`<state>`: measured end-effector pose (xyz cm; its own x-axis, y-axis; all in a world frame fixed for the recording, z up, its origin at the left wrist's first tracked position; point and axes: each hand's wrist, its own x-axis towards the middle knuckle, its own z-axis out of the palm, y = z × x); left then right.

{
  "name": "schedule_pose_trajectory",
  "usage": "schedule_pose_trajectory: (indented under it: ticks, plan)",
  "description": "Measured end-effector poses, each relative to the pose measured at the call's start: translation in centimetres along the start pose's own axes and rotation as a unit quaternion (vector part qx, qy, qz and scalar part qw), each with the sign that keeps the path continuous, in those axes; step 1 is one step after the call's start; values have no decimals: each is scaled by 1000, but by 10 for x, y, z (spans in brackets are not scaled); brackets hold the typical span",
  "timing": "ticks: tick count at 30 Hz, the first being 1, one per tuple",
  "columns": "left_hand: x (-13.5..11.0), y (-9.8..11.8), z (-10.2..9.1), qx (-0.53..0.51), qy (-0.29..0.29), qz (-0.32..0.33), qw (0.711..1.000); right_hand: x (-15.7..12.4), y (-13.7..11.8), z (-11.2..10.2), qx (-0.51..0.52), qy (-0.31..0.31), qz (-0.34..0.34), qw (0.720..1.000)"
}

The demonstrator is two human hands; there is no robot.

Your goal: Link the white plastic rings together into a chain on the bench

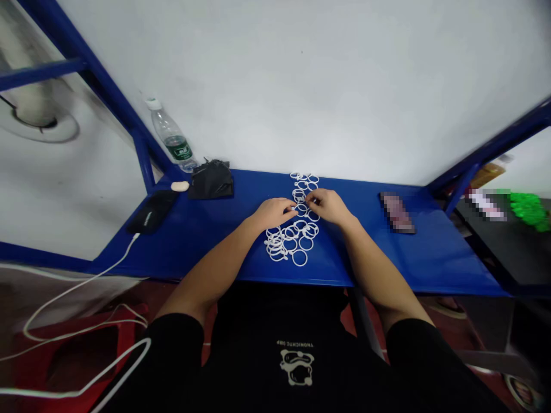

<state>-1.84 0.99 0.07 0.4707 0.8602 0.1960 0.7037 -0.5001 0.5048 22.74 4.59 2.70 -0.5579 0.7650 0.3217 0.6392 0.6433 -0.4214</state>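
Head view: two bare hands among white rings on a blue surface.
The left hand and right hand face each other across the upper rings, fingers curled and tips near them — whether either pinches a ring, I cannot tell. More rings lie overlapping nearer the body. Leftward are a dark crumpled item, a bottle and a black cabled device.

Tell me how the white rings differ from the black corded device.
The white rings are many; the black device is single. The rings are open loops, the device a flat slab. The device has a cable plugged in; the rings have none. Both lie on the blue table.
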Motion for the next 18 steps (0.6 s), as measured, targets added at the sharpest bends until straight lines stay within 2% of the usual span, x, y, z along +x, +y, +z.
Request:
schedule_pose_trajectory:
  ticks: [3,5,7,9,12,18]
  plan:
    - [0,0,-1,6,-9,-2,1000,-4,-10,-9,-36,-125,51,990]
    - [0,0,-1,6,-15,0,1000,-5,-14,-12,-50,-177,86,979]
    - [0,0,-1,3,-21,4,1000,-5,-15,-12,-54,-204,109,971]
    - [-1,0,-1,2,-30,8,1000,-4,-13,-10,-57,-201,110,972]
    - [-1,0,0,9,-37,7,999,-2,-12,-1,-72,-164,86,980]
    - [-2,-2,1,4,-17,-1,1000,-1,-12,8,-56,-99,95,989]
